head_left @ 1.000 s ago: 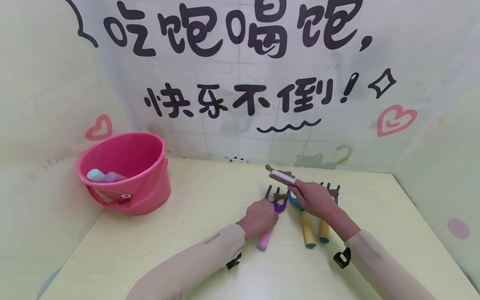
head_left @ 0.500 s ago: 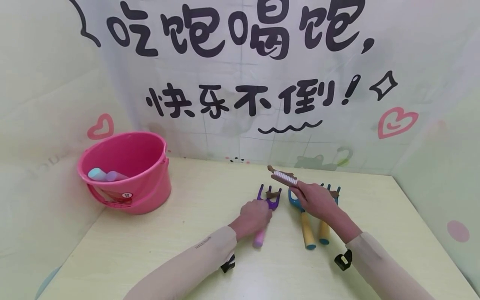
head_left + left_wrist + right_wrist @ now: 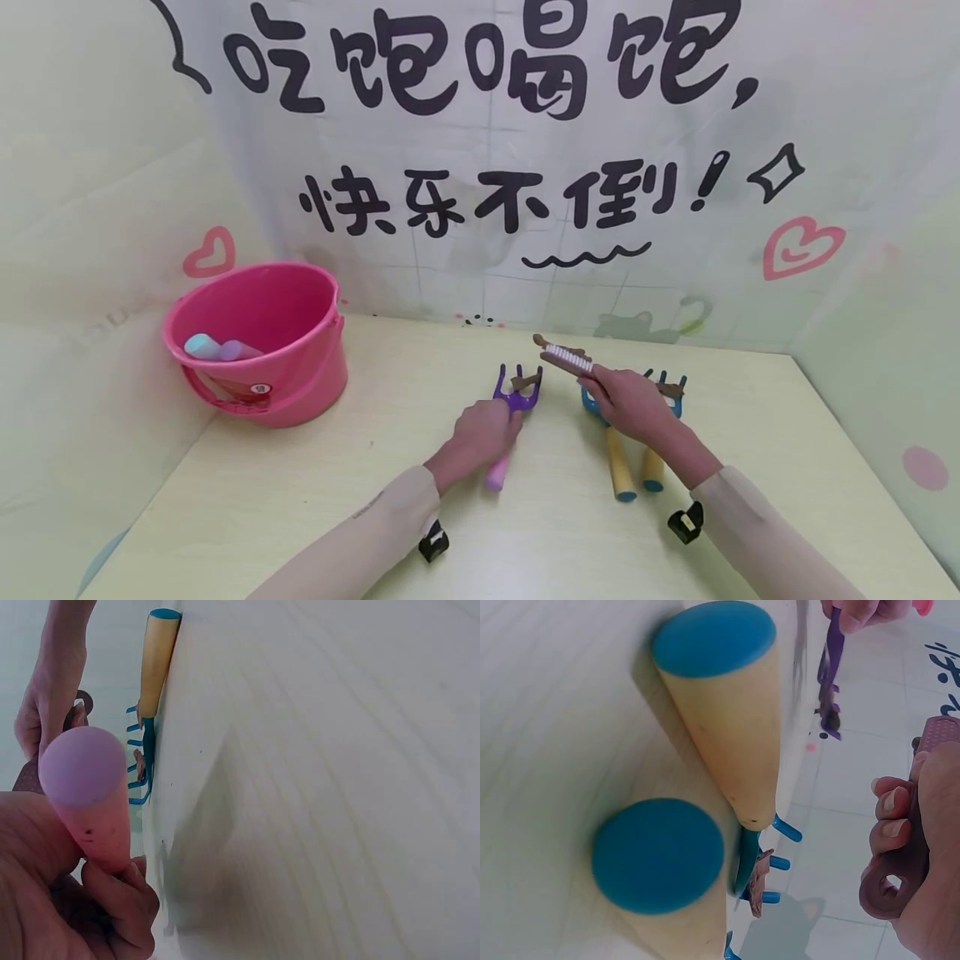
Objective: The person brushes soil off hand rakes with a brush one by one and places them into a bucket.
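- Covering both forearms, nearest the viewer: pale sleeves (image 3: 780, 533), with a black wrist device (image 3: 686, 523) fitted at each cuff.
- Left hand (image 3: 483, 432): fingers curled around the pink handle (image 3: 495, 482) of a purple fork (image 3: 517, 402); grip closed on it, no slack noted. The fork is held above the table (image 3: 570, 542), lilac handle end toward the person, three tines pointing away. A brown scrap (image 3: 527, 381) sits at the tines.
- Two blue-headed tools, near the right hand: first tool (image 3: 620, 465) and second tool (image 3: 652, 471), both lying on the table, yellowish handles with blue ends toward the person. The first tool's head is partly hidden by the right hand. A brown fragment (image 3: 670, 389) sits across the second tool's tines.
- Right hand (image 3: 633, 402): fingers wrapped around the handle of a brown brush (image 3: 567, 358); firm hold. White bristles are visible; the brush is raised, apart from the fork. The handle end has a hole, per the right wrist view.
- Pink bucket (image 3: 303, 379): upright, far left of the table, well apart from both hands. Inside, a light-blue end (image 3: 201, 346) and a lilac piece (image 3: 236, 350) show.
- Backdrop (image 3: 435, 287): pale, behind the table, bearing large black lettering (image 3: 512, 177).
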